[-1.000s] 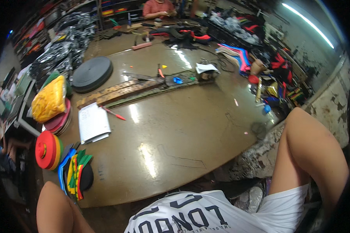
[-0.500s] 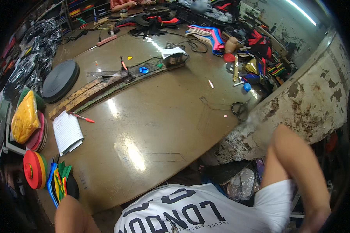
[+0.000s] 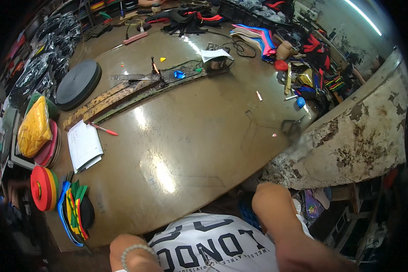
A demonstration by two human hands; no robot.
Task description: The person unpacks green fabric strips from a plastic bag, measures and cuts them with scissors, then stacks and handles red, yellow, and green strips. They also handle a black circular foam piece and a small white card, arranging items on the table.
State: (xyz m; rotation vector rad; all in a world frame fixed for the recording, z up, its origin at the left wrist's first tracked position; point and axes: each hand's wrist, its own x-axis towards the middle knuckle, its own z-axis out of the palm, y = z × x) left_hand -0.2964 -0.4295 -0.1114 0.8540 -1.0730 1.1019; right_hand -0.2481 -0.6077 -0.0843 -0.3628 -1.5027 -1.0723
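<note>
At the lower edge, left of my white shirt [image 3: 204, 245], a rounded bent part of my left arm shows with a pale beaded bracelet [image 3: 130, 250]. The fingers of my left hand do not show. My right arm [image 3: 274, 208] is sharply bent, its forearm running down along my right side. Its lower end, toward my right hand [image 3: 313, 258], is smeared by motion at the bottom edge, fingers indistinct. Neither arm rests on the brown tabletop [image 3: 204, 149]. Nearest my left arm is a bundle of coloured straps [image 3: 75, 208].
On the table lie a notebook [image 3: 84, 147], a red pen [image 3: 105, 130], a black webbing roll [image 3: 79, 85], a long wooden bar [image 3: 118, 99] and black scissors [image 3: 292, 127]. Coloured rolls [image 3: 41, 188] stand at the left edge. A peeling pale panel [image 3: 349, 136] borders the right side.
The view has shifted a little. My right arm has swung inward, closer to my body. My left arm has moved right, and its bracelet now shows. The things on the table lie as before.
</note>
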